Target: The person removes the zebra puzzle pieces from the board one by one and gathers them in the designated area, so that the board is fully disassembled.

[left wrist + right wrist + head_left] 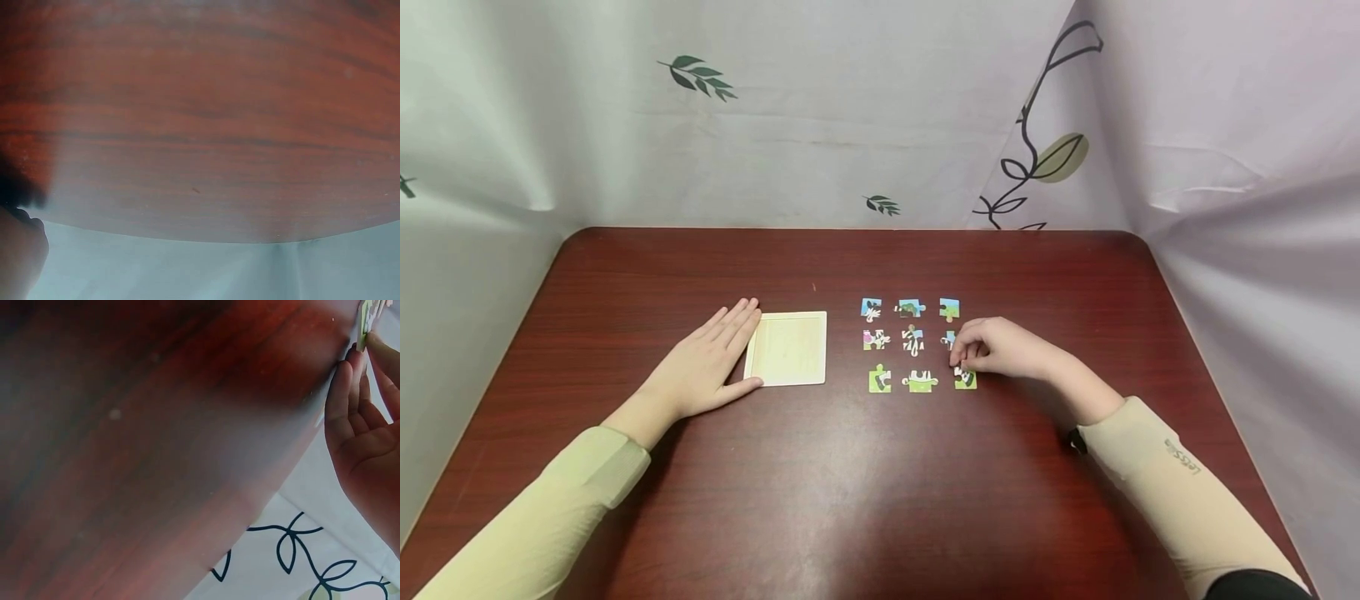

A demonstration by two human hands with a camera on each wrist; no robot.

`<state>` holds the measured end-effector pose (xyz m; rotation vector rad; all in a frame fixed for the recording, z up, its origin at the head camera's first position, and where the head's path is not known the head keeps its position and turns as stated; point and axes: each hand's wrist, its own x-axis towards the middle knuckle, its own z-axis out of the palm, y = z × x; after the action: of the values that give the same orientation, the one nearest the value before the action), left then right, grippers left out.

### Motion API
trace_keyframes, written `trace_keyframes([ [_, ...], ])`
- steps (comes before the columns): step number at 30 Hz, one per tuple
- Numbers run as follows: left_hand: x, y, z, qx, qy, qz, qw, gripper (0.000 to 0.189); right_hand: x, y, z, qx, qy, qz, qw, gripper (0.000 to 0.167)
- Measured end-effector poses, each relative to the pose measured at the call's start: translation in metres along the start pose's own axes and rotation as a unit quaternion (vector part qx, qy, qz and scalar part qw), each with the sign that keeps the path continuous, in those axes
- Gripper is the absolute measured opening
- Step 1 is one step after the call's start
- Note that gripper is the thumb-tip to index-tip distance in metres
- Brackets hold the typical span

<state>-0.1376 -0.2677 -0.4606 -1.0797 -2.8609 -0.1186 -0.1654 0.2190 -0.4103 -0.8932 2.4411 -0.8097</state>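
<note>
In the head view my left hand (703,367) lies with its fingers straight at the left edge of a shallow, pale wooden puzzle tray (822,350). Its thumb reaches the tray's lower left corner. Only a dark part of this hand (22,250) enters the left wrist view. To the right, my right hand (1003,346) bends over the puzzle pieces, thumb and fingers pinching the lower right green puzzle piece (966,381). The right wrist view shows the thumb against that piece's green edge (362,328). Beside those fingers, another puzzle piece (948,338) is partly covered.
Several more printed puzzle pieces lie spaced in rows, among them a top middle piece (911,308) and a bottom middle piece (920,381). They rest on a dark red wooden table (850,500). Pale curtains (820,117) with leaf prints hang around its back and sides.
</note>
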Motion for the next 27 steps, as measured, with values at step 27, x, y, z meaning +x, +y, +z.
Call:
trace_keyframes([
  [27, -0.0024, 0.0002, -0.0009, 0.003, -0.009, -0.011, 0.9999, 0.100, -0.0014, -0.0046, 0.0000, 0.023, 0.019, 0.021, 0.9993, 0.013],
])
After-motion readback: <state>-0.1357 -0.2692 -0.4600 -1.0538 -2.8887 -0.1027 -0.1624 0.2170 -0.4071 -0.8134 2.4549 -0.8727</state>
